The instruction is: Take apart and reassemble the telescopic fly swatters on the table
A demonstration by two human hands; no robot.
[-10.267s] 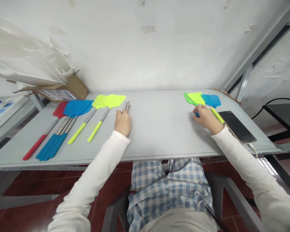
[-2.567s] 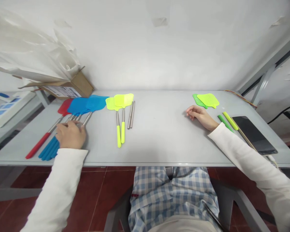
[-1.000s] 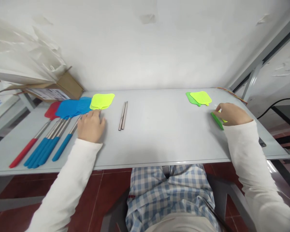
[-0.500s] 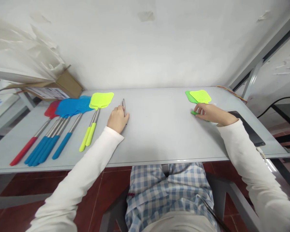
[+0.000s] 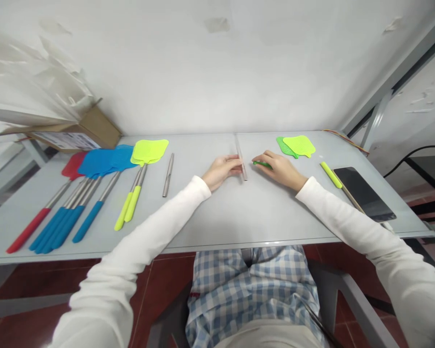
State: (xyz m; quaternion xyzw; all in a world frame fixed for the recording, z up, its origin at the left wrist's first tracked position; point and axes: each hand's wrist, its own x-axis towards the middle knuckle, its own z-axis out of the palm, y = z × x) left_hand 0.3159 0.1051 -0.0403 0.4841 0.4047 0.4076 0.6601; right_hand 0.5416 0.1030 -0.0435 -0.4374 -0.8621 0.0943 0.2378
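My left hand (image 5: 223, 170) is closed on a thin metal rod (image 5: 241, 162), held near upright over the middle of the table and blurred by motion. Just right of it, my right hand (image 5: 277, 169) pinches a green handle grip (image 5: 264, 165), mostly hidden by the fingers. The rod and the grip are apart. Another metal rod (image 5: 168, 175) lies on the table left of my left hand. Behind my right hand lie a green swatter head (image 5: 287, 148) and a yellow swatter head (image 5: 301, 144), overlapping. A loose yellow grip (image 5: 331, 175) rests to the right.
A smartphone (image 5: 364, 193) lies at the right. On the left are yellow fly swatters (image 5: 150, 151), several blue ones (image 5: 100, 162) and a red one (image 5: 31, 231). A cardboard box (image 5: 97, 126) stands at the back left. A white wall (image 5: 217, 72) runs behind the table (image 5: 217, 227).
My left hand has lifted one metal rod and brought it right to the middle. My right hand has carried the green grip left from beside the swatter heads, uncovering the yellow grip and phone.
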